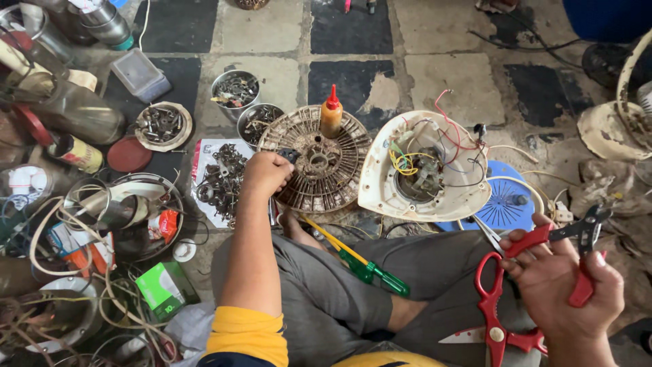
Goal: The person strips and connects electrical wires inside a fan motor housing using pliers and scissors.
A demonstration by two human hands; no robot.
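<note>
Right hand (567,289) closed round red-handled pliers (577,245), near right, jaws pointing far; steel, rigid, moderately heavy, best gripped by the coated handles. Red scissors (492,302) just beside, resting on the lap. Left hand (266,173) curled into a fist over the round grille disc (319,160) on the floor; whether pinching a small part, cannot tell. Disc light, brittle plastic. Beyond: orange glue bottle (331,112), white motor housing (424,166) with loose wires, fragile.
</note>
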